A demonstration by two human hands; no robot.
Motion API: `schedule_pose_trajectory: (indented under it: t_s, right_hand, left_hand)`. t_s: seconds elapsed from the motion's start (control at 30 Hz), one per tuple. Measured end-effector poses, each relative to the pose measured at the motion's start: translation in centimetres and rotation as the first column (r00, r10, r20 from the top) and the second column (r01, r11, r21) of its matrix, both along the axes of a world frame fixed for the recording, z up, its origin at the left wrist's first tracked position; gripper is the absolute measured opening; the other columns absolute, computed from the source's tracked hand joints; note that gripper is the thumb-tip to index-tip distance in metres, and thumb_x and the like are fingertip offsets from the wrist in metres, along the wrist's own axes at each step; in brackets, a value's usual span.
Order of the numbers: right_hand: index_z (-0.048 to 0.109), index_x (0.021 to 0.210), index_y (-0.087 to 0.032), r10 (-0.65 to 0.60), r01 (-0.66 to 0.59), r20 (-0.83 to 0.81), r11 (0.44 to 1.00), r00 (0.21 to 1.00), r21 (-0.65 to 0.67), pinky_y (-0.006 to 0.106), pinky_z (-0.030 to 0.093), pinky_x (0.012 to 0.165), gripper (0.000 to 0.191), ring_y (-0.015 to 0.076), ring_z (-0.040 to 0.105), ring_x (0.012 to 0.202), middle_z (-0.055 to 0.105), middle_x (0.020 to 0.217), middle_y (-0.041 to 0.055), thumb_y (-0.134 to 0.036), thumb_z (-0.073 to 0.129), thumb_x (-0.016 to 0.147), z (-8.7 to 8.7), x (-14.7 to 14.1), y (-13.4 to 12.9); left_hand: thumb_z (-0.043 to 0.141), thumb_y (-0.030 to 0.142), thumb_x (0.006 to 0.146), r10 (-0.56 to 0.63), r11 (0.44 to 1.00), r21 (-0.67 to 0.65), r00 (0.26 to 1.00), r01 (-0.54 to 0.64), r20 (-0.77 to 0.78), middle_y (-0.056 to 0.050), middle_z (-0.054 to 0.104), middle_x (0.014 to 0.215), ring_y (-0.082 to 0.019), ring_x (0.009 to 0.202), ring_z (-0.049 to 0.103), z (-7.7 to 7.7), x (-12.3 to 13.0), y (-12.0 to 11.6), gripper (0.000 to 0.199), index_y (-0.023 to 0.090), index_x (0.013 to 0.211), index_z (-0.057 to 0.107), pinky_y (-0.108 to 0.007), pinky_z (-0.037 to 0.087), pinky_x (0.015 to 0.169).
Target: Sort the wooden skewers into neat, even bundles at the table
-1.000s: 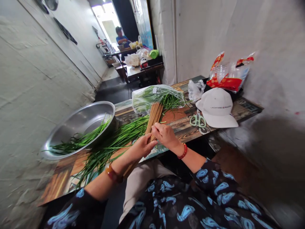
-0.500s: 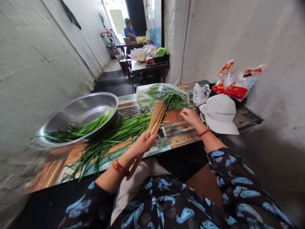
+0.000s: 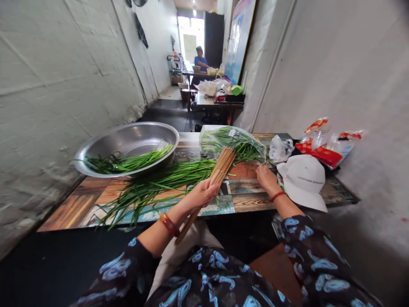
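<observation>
Whitish walls point(image 3: 47, 94) flank a dark floor point(image 3: 161, 111), a low table point(image 3: 205, 101) and a bright opening point(image 3: 191, 26) beyond.

Single head-worn view, facing forward and down; hands point(image 3: 202, 194) and tabletop point(image 3: 72, 200) near, bright doorway point(image 3: 191, 27) far.

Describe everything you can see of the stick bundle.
The stick bundle is many thin, straight brown sticks, apparently wood or bamboo. It slants, gripped by the left hand; its wider upper end overlaps the bagged greens in view, its lower end reaching past the table's near edge. Whether it touches the greens is unclear.
</observation>
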State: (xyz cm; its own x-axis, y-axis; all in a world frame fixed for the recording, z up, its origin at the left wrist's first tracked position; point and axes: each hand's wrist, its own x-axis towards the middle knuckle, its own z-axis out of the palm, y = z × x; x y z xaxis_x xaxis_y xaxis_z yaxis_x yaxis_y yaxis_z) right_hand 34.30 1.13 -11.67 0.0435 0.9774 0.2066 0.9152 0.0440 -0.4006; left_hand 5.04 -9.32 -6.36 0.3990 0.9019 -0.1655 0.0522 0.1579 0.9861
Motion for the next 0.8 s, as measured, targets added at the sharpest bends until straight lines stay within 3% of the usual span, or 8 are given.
schedule_pose_trajectory:
  t_s: [0.13, 0.2, 0.23, 0.27, 0.33, 0.5, 0.67, 0.8]
  right_hand:
    - [0.053, 0.095, -0.017, 0.145, -0.144, -0.23, 0.989, 0.962, 0.025, 0.028, 0.049, 0.07, 0.021, 0.0161, 0.064, 0.077, 0.067, 0.089, 0.0093, -0.031, 0.037, 0.098, 3.5, -3.3, -2.1]
    - [0.05, 0.095, -0.02, 0.278, -0.338, -0.653, 0.94, 0.705, 0.036, 0.024, 0.046, 0.057, 0.025, 0.0122, 0.06, 0.062, 0.065, 0.083, 0.0032, -0.044, 0.043, 0.095, 5.7, -5.9, -3.6]
    - [0.049, 0.092, -0.02, 0.294, -0.423, -0.765, 0.906, 0.572, 0.032, 0.023, 0.043, 0.053, 0.028, 0.0104, 0.056, 0.056, 0.063, 0.076, -0.0001, -0.048, 0.051, 0.091, 6.7, -7.3, -4.3]
    - [0.05, 0.089, -0.02, 0.287, -0.474, -0.827, 0.88, 0.484, 0.028, 0.021, 0.041, 0.05, 0.032, 0.0089, 0.053, 0.051, 0.06, 0.069, -0.0027, -0.051, 0.058, 0.086, 7.6, -8.7, -4.9]
    - [0.05, 0.085, -0.02, 0.288, -0.532, -0.869, 0.846, 0.403, 0.034, 0.02, 0.039, 0.047, 0.037, 0.0073, 0.05, 0.048, 0.058, 0.064, -0.0046, -0.053, 0.066, 0.079, 9.0, -11.1, -6.0]
    - [0.053, 0.084, -0.02, 0.435, -0.608, -0.756, 0.791, 0.489, 0.061, 0.021, 0.042, 0.048, 0.029, 0.0089, 0.054, 0.049, 0.06, 0.064, -0.0037, -0.047, 0.063, 0.083, 9.9, -15.4, -7.3]
    - [0.054, 0.083, -0.021, 0.663, -0.658, -0.411, 0.732, 0.626, 0.179, 0.026, 0.046, 0.059, 0.01, 0.0111, 0.058, 0.052, 0.059, 0.065, -0.0029, -0.027, 0.052, 0.091, 9.8, -18.0, -8.4]
    - [0.058, 0.093, -0.02, 0.688, -0.683, -0.368, 0.71, 0.625, 0.169, 0.028, 0.049, 0.064, 0.007, 0.0125, 0.063, 0.056, 0.064, 0.069, -0.0014, -0.024, 0.053, 0.092, 9.8, -18.7, -9.2]
  left_hand:
    - [0.062, 0.056, 0.084, 0.003, 1.0, -0.005, 0.996, -0.002, 0.084, 0.011, 0.035, 0.059, -0.001, 0.038, 0.025, 0.8, -0.9, -0.5, 0.043, 0.02, 0.084, 0.038, -0.013, 0.024, 0.032]
    - [0.063, 0.056, 0.084, 0.023, 1.0, -0.013, 0.99, -0.022, 0.142, 0.012, 0.034, 0.059, -0.001, 0.038, 0.025, 1.4, -1.3, -0.7, 0.043, 0.02, 0.087, 0.04, -0.013, 0.025, 0.033]
    - [0.063, 0.056, 0.084, 0.038, 0.999, -0.019, 0.985, -0.035, 0.171, 0.012, 0.033, 0.058, -0.001, 0.038, 0.024, 1.7, -1.5, -0.8, 0.043, 0.02, 0.089, 0.041, -0.012, 0.024, 0.033]
    - [0.064, 0.056, 0.084, 0.054, 0.998, -0.026, 0.979, -0.05, 0.198, 0.012, 0.031, 0.057, -0.001, 0.038, 0.023, 2.0, -1.8, -0.9, 0.043, 0.02, 0.091, 0.042, -0.012, 0.024, 0.033]
    - [0.065, 0.057, 0.084, 0.082, 0.997, -0.032, 0.966, -0.077, 0.246, 0.013, 0.03, 0.056, -0.001, 0.037, 0.022, 2.5, -2.3, -1.1, 0.044, 0.019, 0.097, 0.045, -0.012, 0.022, 0.033]
    - [0.07, 0.056, 0.079, 0.111, 0.993, -0.003, 0.94, -0.117, 0.322, 0.013, 0.03, 0.053, -0.002, 0.035, 0.024, 3.1, -3.4, -2.0, 0.048, 0.019, 0.099, 0.048, -0.013, 0.023, 0.032]
    - [0.074, 0.054, 0.076, 0.193, 0.974, 0.05, 0.928, -0.22, 0.319, 0.013, 0.035, 0.049, -0.002, 0.033, 0.026, 2.8, -4.5, -2.6, 0.048, 0.018, 0.093, 0.046, -0.014, 0.025, 0.031]
    - [0.074, 0.054, 0.075, 0.234, 0.962, 0.072, 0.93, -0.264, 0.285, 0.013, 0.037, 0.046, -0.003, 0.033, 0.027, 2.1, -5.7, -2.8, 0.046, 0.019, 0.087, 0.046, -0.015, 0.025, 0.03]
